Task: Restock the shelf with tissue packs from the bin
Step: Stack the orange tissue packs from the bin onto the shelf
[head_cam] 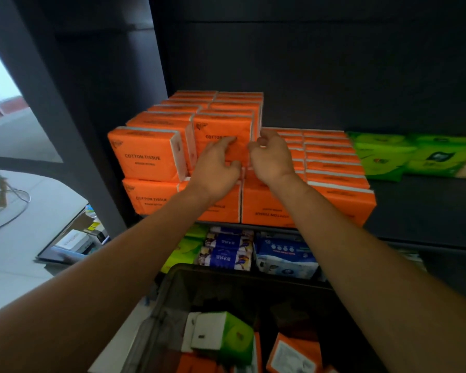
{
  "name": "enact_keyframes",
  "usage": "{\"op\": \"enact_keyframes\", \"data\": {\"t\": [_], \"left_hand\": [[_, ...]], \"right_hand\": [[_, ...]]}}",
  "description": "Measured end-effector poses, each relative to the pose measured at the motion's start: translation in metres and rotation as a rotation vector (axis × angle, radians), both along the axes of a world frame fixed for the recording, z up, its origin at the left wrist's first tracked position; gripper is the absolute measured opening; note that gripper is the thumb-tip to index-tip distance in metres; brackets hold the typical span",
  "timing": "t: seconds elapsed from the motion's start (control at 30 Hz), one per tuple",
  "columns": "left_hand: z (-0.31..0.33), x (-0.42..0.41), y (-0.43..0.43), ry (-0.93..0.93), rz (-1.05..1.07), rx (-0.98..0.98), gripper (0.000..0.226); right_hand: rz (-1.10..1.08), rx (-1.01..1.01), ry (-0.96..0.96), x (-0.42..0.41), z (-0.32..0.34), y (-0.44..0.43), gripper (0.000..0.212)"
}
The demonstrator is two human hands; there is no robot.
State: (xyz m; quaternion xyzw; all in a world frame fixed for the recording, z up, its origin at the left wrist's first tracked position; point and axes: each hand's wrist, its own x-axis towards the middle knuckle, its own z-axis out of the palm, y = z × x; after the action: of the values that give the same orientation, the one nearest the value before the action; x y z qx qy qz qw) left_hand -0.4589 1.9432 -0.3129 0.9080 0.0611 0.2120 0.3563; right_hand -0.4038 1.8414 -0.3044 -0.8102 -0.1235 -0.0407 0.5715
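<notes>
Bin below | dark shelf | left hand, right hand: fingers curled round orange pack

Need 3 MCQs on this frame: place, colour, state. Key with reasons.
1. The green tissue packs lie where from the orange tissue packs? A right B left C on top
2. Packs printed COTTON TISSUE are: A blue B orange C green
3. The left hand and right hand are: A on green packs B hanging idle C on an upper-layer orange pack
Key: 1 A, green sits right of the orange rows; 2 B, print is on orange wrappers; 3 C, both hands meet its front.
</notes>
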Motion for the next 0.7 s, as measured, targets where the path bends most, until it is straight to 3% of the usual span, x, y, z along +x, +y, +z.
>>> {"op": "enact_keyframes", "data": {"t": [0.07, 0.17, 0.33, 0.7], "left_hand": [[0.006, -0.002, -0.004, 0.022, -0.009, -0.043, 0.048], [0.017, -0.007, -0.012, 0.052, -0.028, -0.084, 0.04], [0.035, -0.023, -0.027, 0.076, -0.129, -0.124, 0.03], [0.05, -0.089, -0.058, 0.239, -0.259, -0.136, 0.023]], "right_hand": [[-0.018, 0.012, 0.034, -0.004, 0.005, -0.005, 0.041], [0.006, 0.032, 0.06, -0.012, 0.009, -0.018, 0.019], [0.135, 0.097, 0.126, -0.034, 0.023, -0.046, 0.019], [0.328, -0.153, 0.169, -0.096, 0.045, -0.13, 0.017]]}}
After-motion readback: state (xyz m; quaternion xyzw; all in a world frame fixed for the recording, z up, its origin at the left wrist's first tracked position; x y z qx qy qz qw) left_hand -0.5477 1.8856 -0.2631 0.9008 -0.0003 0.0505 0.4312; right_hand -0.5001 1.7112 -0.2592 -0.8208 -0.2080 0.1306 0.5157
